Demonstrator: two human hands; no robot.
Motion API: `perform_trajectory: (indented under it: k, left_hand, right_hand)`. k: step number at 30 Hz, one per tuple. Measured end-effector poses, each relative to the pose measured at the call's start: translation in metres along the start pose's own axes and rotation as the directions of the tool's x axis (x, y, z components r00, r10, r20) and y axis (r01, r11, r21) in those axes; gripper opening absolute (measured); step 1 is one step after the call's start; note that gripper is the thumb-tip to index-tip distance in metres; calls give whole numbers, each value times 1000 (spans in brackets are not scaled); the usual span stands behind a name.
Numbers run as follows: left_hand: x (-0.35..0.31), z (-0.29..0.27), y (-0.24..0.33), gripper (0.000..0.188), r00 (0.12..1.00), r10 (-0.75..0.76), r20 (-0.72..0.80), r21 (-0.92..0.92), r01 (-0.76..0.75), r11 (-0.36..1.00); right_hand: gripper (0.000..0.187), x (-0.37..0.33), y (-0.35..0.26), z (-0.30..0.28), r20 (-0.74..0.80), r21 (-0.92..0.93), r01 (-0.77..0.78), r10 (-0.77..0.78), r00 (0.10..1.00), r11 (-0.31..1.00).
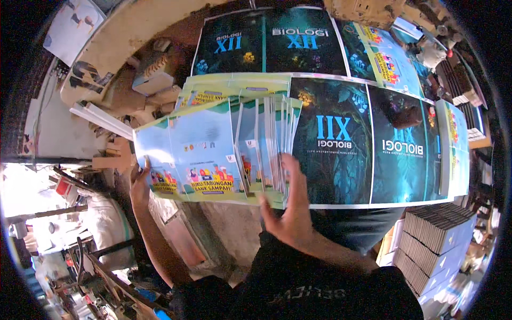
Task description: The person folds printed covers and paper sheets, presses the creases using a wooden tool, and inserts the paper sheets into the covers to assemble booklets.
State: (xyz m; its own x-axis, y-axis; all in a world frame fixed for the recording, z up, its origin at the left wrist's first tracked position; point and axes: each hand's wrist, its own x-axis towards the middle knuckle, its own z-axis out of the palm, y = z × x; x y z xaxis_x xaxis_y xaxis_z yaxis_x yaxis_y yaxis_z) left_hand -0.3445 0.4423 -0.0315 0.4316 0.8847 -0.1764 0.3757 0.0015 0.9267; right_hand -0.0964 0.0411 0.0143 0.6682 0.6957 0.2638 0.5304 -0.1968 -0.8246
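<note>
A fanned pile of printed cover sheets (pixel 200 146), light blue with green edges and yellow title bands, stretches in front of me. Its left end is in my left hand (pixel 140 188), fingers closed at the lower corner. At the other end, my right hand (pixel 294 213) grips the near edge where several sheets overlap in steps; its thumb and fingers stand apart with sheet edges between them. Beneath and beyond lie more sheets of the same print (pixel 234 84). Right of the fan rest large dark teal printed sheets (pixel 332 176) with blue numerals.
Bundled stacks of bound books (pixel 434 248) stand low at the right. Another strip of light-blue covers (pixel 455 149) lies along the dark sheets' right edge. Cardboard scraps (pixel 154 82) crowd the far left, and a white sack (pixel 109 229) leans at the left.
</note>
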Motion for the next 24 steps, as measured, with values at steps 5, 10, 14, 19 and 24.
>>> perform_trajectory:
  k: [5,10,14,19,24]
  left_hand:
    - [14,1,-21,44,990,-138,-25,-121,134,984]
    - [18,-6,-32,48,1000,18,15,-95,-16,995]
    - [16,-3,-30,47,992,114,61,-84,-109,991]
    - [3,19,19,42,999,35,-7,69,-34,997]
    - [7,30,49,43,994,39,104,221,-61,973]
  right_hand:
    - [67,-3,28,-13,-90,347,-125,166,982,929]
    - [68,-6,24,-7,-163,320,-87,145,976,943]
    - [72,-4,25,-12,-139,262,-99,139,980,960]
    - [74,1,30,-12,-99,180,-79,98,990,980]
    - [78,8,22,-16,-44,265,-175,193,980,948]
